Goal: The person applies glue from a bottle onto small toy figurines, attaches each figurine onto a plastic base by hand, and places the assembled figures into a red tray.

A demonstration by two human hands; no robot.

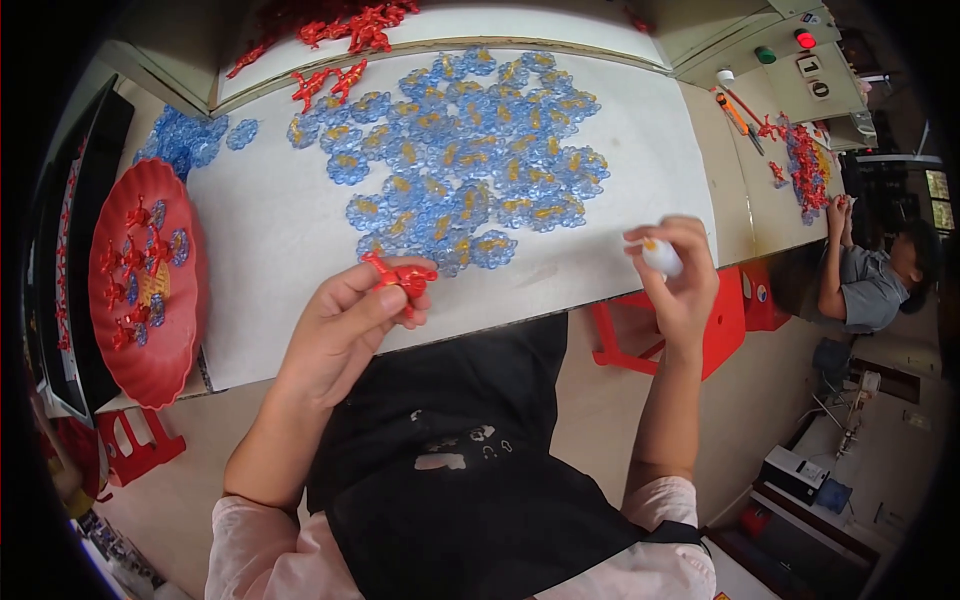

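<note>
A small red plastic figure (405,280) is pinched between the thumb and fingers of my left hand (350,318), just above the near edge of the white-covered worktable (270,290). My right hand (682,275) is closed round a small white bottle (661,257) with an orange-yellow tip, held over the table's right side. Between and beyond my hands lie many clear blue flower-shaped pieces (470,160) with yellow patches on them. Two red figures (330,84) rest at the far edge of these pieces.
At the left stands a red scalloped plate (115,340) bearing red figures and blue pieces. A pile of blue pieces (185,140) lies behind it. An orange cutter (735,113) and a red-and-blue heap (806,170) are at the right, near another person (880,275). Red stools (725,320) stand below.
</note>
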